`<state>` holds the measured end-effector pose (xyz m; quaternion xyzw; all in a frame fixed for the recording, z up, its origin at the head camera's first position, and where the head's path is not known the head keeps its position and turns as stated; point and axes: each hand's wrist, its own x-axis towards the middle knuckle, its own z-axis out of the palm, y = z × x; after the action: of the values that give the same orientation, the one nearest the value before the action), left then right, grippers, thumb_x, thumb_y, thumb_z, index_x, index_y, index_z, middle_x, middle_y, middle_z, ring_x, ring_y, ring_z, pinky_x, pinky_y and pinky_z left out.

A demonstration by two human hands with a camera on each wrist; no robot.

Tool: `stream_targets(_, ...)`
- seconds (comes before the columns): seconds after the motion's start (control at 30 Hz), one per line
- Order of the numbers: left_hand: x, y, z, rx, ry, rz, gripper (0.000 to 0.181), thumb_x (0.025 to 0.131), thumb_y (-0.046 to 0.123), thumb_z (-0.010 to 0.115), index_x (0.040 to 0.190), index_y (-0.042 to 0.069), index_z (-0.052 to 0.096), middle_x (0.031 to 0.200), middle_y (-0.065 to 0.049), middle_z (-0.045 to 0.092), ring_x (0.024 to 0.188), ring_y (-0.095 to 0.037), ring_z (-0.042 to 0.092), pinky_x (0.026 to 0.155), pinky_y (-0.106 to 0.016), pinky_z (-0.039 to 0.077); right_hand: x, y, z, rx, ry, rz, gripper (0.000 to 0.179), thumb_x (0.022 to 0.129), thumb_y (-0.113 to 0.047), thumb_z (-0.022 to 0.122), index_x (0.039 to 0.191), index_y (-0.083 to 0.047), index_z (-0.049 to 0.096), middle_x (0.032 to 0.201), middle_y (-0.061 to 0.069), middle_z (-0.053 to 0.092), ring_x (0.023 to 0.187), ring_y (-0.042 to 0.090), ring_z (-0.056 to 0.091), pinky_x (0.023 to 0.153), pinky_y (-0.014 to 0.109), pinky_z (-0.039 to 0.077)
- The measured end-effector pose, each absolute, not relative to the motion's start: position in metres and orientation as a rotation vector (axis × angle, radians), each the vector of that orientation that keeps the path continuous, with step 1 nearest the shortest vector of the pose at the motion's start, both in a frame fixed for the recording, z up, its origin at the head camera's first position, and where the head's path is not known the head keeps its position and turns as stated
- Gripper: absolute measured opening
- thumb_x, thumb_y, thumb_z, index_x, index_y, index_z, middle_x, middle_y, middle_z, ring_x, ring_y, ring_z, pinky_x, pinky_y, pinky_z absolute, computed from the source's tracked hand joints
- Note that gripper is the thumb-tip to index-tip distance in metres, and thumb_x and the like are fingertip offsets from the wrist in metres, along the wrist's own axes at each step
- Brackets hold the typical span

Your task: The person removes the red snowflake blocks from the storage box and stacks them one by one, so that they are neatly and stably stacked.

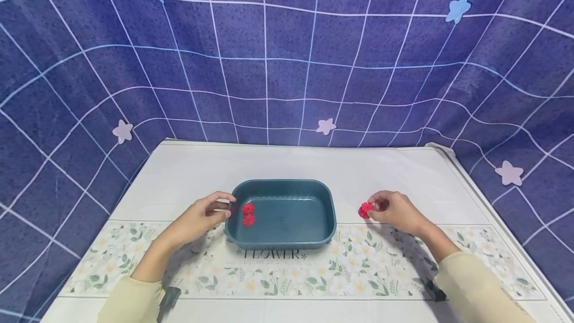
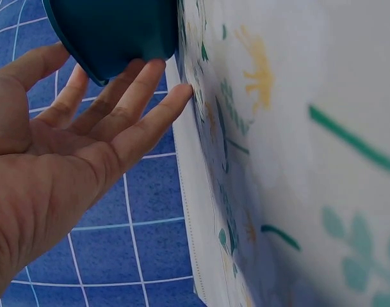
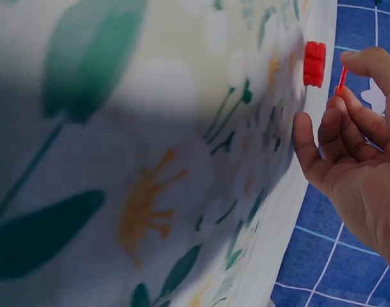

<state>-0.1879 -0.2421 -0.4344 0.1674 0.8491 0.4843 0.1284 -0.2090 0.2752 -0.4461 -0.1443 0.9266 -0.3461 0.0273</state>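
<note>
A dark teal plastic tray (image 1: 287, 236) stands on the table, with two red notched, flower-shaped discs (image 1: 248, 208) at the left of its floor. My left hand (image 1: 211, 211) is at the tray's left end; fairly straight fingers touch its rim and outer wall (image 2: 127, 32). To the right of the tray, my right hand (image 1: 396, 211) pinches a thin red notched disc (image 3: 342, 80) between thumb and index finger, seen edge-on in the right wrist view. Beside it, a small stack of red discs (image 3: 314, 64) rests on the table, partly covered by the held disc in the head view.
The table has a white cover (image 1: 202, 161) with a floral band (image 1: 314, 280) and the printed word FLOWER below the tray. Blue gridded curtain (image 1: 287, 79) with stars hangs behind and on both sides. A raised edge strip (image 1: 486, 201) runs down the table's right side.
</note>
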Motion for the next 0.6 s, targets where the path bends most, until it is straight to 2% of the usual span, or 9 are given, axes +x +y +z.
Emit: stream_targets(0.6, -0.1886, -0.2427, -0.4358, 0.497, 2.471, 1.416, 0.042, 0.105, 0.025, 0.062, 0.143, 0.01, 0.052, 0.145, -0.025, 0.058, 0.127, -0.04, 0.064, 0.098, -0.052, 0.057, -0.2101, 0.2711, -0.4556, -0.423, 2.902, -1.004, 0.024, 0.081, -0.01, 0.082, 0.102, -0.005, 0.071, 0.084, 0.001, 0.065, 0.077, 0.011, 0.059, 0.068, 0.023, 0.049)
